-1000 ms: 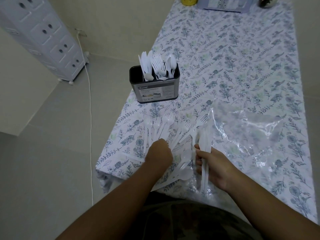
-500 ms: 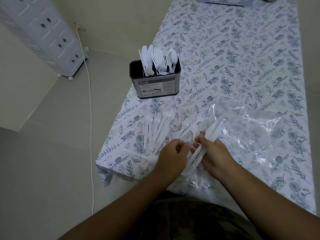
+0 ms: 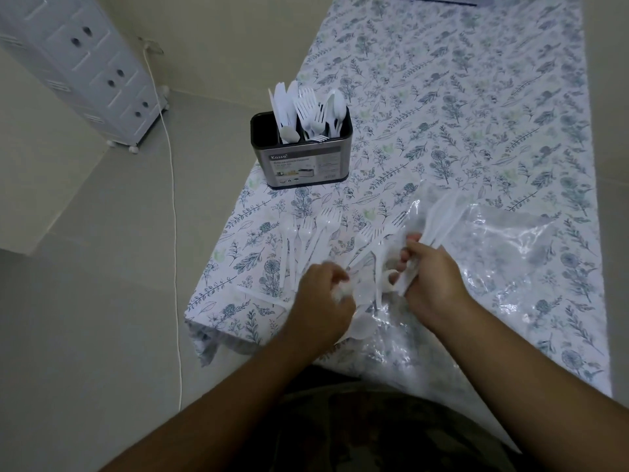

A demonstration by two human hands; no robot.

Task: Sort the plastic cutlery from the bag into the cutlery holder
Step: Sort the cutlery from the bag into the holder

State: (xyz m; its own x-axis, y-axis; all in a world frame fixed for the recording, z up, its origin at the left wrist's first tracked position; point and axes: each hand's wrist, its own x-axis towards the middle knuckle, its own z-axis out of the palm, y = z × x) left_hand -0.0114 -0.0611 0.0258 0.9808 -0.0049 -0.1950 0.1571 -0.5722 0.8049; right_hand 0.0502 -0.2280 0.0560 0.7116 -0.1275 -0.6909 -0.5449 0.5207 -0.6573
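At far left a white panelled plastic cabinet (image 3: 85, 69) stands on small feet on the pale tiled floor, a thin white cord (image 3: 175, 212) trailing down beside it; next comes the table's (image 3: 476, 97) near left corner, draped in a smooth cloth printed with blue-grey leaves and flowers; on it the cutlery holder (image 3: 301, 155), a rounded-rectangle metal tin with a dark rim and a paper label reading "Kassa", the smaller print too fine to read, holds upright white plastic knives, forks and spoons in separate compartments; in front of it loose white forks (image 3: 308, 240) lie fanned on the cloth, tines pointing away; the left hand (image 3: 323, 301), knuckles up and fingers curled under, rests among the spoons (image 3: 362, 327) at the table edge, though whether it is gripping one I cannot tell; just beside it the right hand (image 3: 432, 281) clutches a bundle of white knives (image 3: 439, 223) angled up and away; under and right of both lies the clear, crinkled, glossy plastic bag (image 3: 503, 267).
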